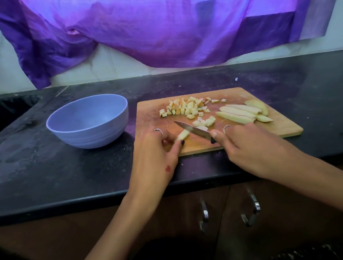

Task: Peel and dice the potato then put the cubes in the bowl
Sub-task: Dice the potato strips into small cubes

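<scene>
Dicing is well underway here. The left hand [157, 150] has its fingers [170, 138] curled around the near end of a potato stick [182, 135], pinching it flat against the cutting board [284, 126] so it can't roll or skid while it gets chopped. The right hand [246, 144] is wrapped around the dark handle of a small knife [192, 129], thumb up near where the blade starts, probably for control. The blade lies at a slant just beside the free end of that stick, tip pointing up-left, so it looks lined up for the next crosswise cut.

Already cut cubes [185, 108] sit in a loose pile toward the far side of the board, with a smaller clump [204, 121] right behind the blade. My guess is they got shoved back to keep the cutting zone open. A row of uncut sticks [238, 113] waits on the right side of the board, within easy reach of the knife hand.

The bowl [87, 121] stands on the dark tabletop [50, 174] just left of the board, and I can't see any potato in it, so the transfer hasn't started. Parking it there makes sense, since the cubes can be scooped straight over.
</scene>
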Action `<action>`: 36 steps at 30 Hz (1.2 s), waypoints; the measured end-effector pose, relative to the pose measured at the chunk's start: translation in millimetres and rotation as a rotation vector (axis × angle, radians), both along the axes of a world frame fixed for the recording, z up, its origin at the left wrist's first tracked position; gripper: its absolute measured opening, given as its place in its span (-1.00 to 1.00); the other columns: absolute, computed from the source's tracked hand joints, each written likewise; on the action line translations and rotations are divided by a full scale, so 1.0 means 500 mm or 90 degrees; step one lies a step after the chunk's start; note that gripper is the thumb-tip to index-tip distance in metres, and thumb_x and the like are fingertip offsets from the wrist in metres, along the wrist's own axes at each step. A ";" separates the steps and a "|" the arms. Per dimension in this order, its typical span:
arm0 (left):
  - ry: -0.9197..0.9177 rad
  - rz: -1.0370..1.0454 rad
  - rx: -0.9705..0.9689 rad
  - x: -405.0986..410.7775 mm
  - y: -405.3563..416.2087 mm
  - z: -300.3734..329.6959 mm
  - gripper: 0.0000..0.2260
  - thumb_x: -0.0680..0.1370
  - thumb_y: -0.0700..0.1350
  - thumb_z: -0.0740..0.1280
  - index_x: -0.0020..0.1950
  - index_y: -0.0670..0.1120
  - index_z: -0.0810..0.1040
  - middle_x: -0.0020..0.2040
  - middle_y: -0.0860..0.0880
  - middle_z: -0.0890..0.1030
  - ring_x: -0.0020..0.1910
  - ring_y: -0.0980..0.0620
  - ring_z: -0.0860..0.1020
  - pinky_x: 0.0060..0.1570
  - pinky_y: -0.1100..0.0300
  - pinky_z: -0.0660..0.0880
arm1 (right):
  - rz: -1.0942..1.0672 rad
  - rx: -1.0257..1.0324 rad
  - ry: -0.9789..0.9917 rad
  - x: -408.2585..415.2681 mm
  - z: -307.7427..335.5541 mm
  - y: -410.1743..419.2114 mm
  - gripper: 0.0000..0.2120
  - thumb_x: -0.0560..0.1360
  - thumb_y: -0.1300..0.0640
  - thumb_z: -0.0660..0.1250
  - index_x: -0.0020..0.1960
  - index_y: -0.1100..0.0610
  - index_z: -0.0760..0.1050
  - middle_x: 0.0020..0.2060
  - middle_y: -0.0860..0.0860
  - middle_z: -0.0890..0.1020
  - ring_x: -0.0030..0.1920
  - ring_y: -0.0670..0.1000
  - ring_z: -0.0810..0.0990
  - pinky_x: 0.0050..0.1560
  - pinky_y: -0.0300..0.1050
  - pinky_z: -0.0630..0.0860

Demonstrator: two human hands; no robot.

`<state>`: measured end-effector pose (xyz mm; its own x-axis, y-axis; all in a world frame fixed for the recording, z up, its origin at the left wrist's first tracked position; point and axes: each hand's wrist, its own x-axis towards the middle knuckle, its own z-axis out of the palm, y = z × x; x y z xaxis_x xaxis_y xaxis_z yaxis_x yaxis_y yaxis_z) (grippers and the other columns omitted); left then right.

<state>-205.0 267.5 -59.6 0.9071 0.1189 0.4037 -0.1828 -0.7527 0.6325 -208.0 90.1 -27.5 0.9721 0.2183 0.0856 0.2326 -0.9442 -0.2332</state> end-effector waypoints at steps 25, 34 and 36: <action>0.003 0.018 -0.033 -0.009 0.002 0.005 -0.84 0.45 0.05 0.45 -0.06 0.01 0.68 0.00 0.05 0.55 0.06 0.02 0.52 0.10 -0.06 0.47 | 0.028 -0.001 -0.004 0.004 0.002 0.022 -0.61 0.63 -0.15 -0.06 -0.29 -0.02 0.26 -0.33 -0.02 0.44 -0.34 -0.07 0.42 -0.39 -0.13 0.25; -0.027 0.024 -0.014 -0.002 0.003 -0.004 -0.88 0.47 -0.02 0.44 -0.22 -0.04 0.64 -0.10 0.06 0.53 -0.06 0.07 0.44 0.01 -0.06 0.47 | 0.008 -0.067 0.014 0.033 0.013 0.065 -0.63 0.62 -0.17 -0.08 -0.14 0.02 0.33 -0.28 -0.02 0.41 -0.30 -0.05 0.42 -0.28 -0.06 0.36; -0.040 0.029 0.002 -0.001 -0.001 -0.007 -0.87 0.48 -0.03 0.43 -0.22 -0.05 0.64 -0.09 0.06 0.53 -0.03 0.06 0.42 0.01 -0.07 0.47 | 0.013 -0.093 0.005 0.038 0.010 0.073 -0.65 0.63 -0.18 -0.10 -0.08 0.01 0.32 -0.28 -0.03 0.36 -0.31 -0.05 0.37 -0.21 -0.03 0.36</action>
<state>-205.5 267.1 -63.1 0.8741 0.1576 0.4595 -0.1874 -0.7632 0.6184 -188.8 126.7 -22.6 0.9681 0.2468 0.0433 0.2499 -0.9635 -0.0955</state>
